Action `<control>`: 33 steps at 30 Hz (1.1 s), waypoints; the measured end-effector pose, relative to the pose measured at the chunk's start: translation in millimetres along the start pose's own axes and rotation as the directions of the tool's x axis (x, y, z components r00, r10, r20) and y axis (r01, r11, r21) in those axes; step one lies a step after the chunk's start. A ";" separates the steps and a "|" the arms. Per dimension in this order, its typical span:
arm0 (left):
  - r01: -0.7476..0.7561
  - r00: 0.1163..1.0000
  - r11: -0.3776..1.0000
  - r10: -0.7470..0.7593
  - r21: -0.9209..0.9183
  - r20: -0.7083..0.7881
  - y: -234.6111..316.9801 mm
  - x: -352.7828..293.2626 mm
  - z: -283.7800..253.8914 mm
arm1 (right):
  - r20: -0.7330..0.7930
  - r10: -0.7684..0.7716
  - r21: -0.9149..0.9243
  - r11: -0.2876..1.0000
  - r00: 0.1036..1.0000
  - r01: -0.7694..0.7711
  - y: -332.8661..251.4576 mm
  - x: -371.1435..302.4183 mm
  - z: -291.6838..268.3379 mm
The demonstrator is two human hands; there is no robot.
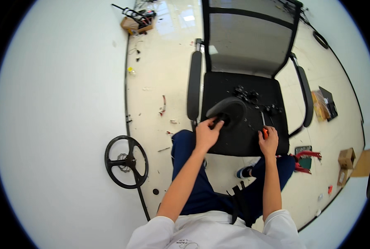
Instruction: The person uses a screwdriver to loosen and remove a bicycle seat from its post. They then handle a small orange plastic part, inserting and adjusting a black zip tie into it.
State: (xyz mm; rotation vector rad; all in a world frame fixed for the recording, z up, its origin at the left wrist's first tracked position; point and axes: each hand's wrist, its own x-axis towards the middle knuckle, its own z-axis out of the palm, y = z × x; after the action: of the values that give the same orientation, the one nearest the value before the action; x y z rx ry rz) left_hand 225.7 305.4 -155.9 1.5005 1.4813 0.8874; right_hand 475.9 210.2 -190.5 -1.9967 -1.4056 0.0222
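My left hand is closed on the underside of a black bicycle saddle, which is tilted above the seat of a black office chair. In my right hand, near the seat's front right edge, is the orange handle of a screwdriver. Its thin shaft points away from me across the seat. Beyond the saddle lies a cluster of small black parts, and more dark pieces rest to the right of the shaft. Exactly what those parts are cannot be made out.
A black three-spoke wheel leans against the left wall. The chair's armrests flank the seat. Red frame parts and cardboard boxes are at right. A box of parts stands far left; small pieces litter the floor.
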 end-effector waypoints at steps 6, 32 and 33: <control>0.002 0.989 0.994 0.014 -0.107 0.147 -4.2 -5.2 15.7 | 0.074 0.208 -0.129 0.972 0.975 -0.197 22.4 -56.8 -14.5; 0.569 0.822 0.259 -0.210 -0.781 0.530 9.4 -19.4 -4.8 | 0.198 0.204 0.284 0.924 0.959 -0.256 -83.8 25.6 -132.2; 0.566 0.824 0.267 -0.201 -0.780 0.530 9.2 -18.5 -3.9 | 0.194 0.179 0.324 0.916 0.965 -0.235 -102.5 29.9 -143.5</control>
State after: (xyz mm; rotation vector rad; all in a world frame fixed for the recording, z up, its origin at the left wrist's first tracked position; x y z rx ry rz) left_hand 224.9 287.6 -144.7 0.3150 0.7241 0.8470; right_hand 458.8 179.5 -15.1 -1.8665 -1.1815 0.5027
